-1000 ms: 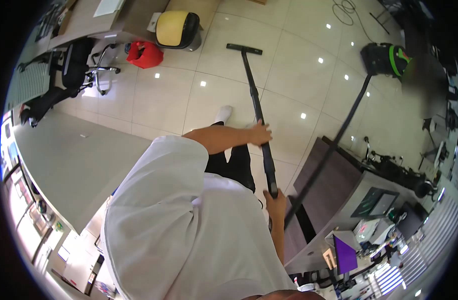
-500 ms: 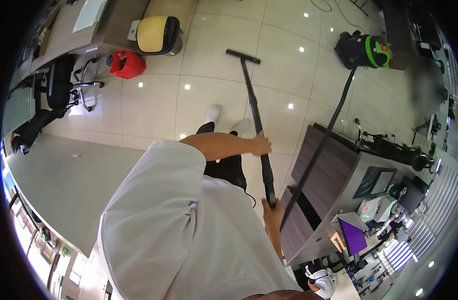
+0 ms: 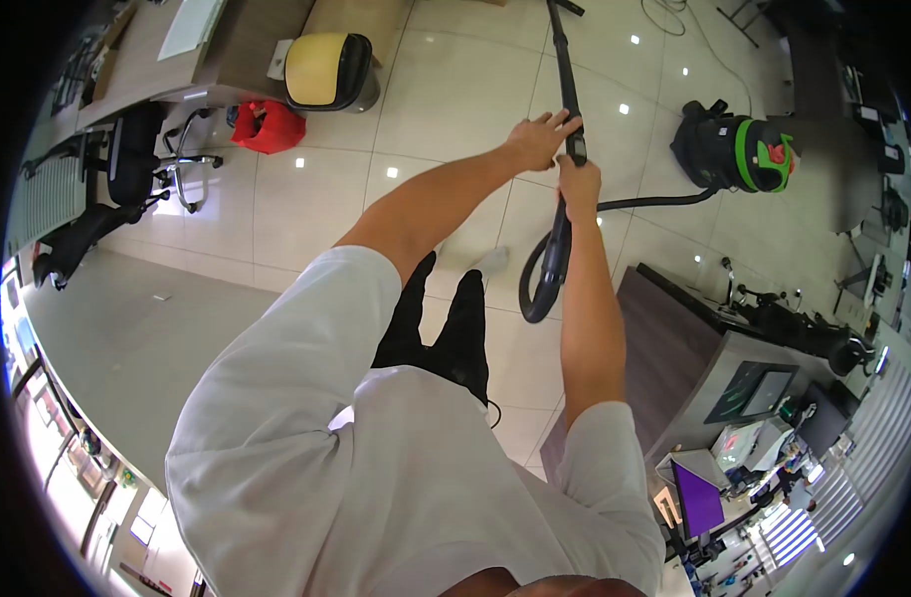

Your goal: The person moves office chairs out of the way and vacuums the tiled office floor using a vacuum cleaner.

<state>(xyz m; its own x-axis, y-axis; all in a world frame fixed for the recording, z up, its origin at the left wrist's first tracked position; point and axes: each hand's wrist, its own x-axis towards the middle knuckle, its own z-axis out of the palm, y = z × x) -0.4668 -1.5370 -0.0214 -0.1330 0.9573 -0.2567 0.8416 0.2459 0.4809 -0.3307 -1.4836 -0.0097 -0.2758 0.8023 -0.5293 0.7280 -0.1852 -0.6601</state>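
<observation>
A black vacuum cleaner wand (image 3: 565, 65) reaches away from me over the tiled floor, its floor head (image 3: 571, 7) partly cut off by the top edge. My right hand (image 3: 580, 189) is closed around the wand's upper part, near the handle. Against the wand's side, just beyond that grip, my left hand (image 3: 540, 141) has its fingers stretched out and apart. Below my right hand, the black hose (image 3: 540, 303) bends in a loop, then runs right to the black and green vacuum cleaner (image 3: 724, 149).
To the right stands a wood-grain cabinet (image 3: 664, 348). A grey tabletop (image 3: 127, 338) spreads at left. Further off are a yellow-lidded bin (image 3: 313, 70), a red bag (image 3: 269, 127) and an office chair (image 3: 137, 154). A cable (image 3: 719, 60) lies on the floor behind the vacuum.
Both hands have moved forward, pushing the wand away so its floor head nears the top edge. My left hand's fingers have opened from their grip. The hose now loops below the handle.
</observation>
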